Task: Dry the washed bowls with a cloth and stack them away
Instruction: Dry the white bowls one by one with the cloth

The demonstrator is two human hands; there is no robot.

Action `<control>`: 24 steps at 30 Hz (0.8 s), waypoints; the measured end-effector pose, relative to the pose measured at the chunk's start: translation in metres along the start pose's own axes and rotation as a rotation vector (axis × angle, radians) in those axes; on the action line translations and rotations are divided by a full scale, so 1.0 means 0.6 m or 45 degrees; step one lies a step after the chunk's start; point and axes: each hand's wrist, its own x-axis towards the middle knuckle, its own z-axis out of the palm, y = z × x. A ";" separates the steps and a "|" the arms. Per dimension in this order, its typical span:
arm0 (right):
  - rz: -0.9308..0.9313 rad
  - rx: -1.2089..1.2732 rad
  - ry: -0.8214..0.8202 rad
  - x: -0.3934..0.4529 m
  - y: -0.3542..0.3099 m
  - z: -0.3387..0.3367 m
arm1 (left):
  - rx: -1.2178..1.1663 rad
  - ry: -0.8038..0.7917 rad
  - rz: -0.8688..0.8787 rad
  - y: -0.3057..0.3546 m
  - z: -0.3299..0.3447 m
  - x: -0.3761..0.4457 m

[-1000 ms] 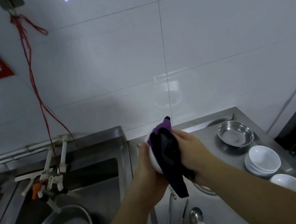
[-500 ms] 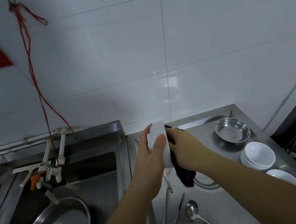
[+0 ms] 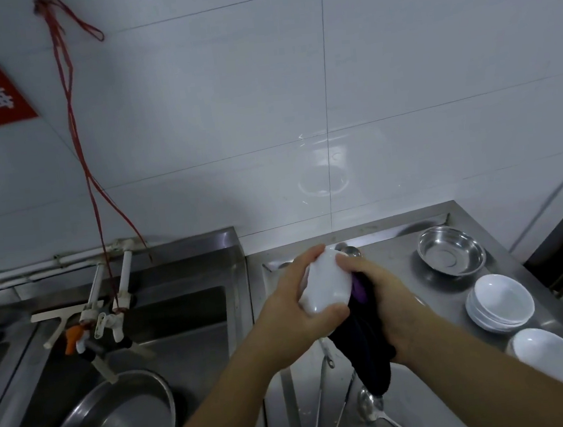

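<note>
A steel counter [image 3: 395,264] runs along the white tiled wall, just right of a sink. Near its back right corner sits a steel bowl [image 3: 451,254], mouth up. In front of that stands a stack of white bowls [image 3: 499,302], and nearer still a single white bowl [image 3: 546,356] by the right edge. At the near edge lie a metal spoon [image 3: 376,410] and thin metal tongs [image 3: 329,401], partly under the arms.
</note>
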 end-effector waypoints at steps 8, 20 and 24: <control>-0.269 0.060 -0.002 0.001 -0.009 -0.002 | -0.945 0.176 -0.627 -0.013 0.008 -0.003; -0.131 -0.024 0.120 0.011 0.038 -0.023 | -1.720 0.345 -0.419 -0.006 -0.009 -0.008; -0.108 -0.058 0.410 0.012 0.060 -0.026 | -1.637 0.421 -0.388 0.001 -0.024 0.000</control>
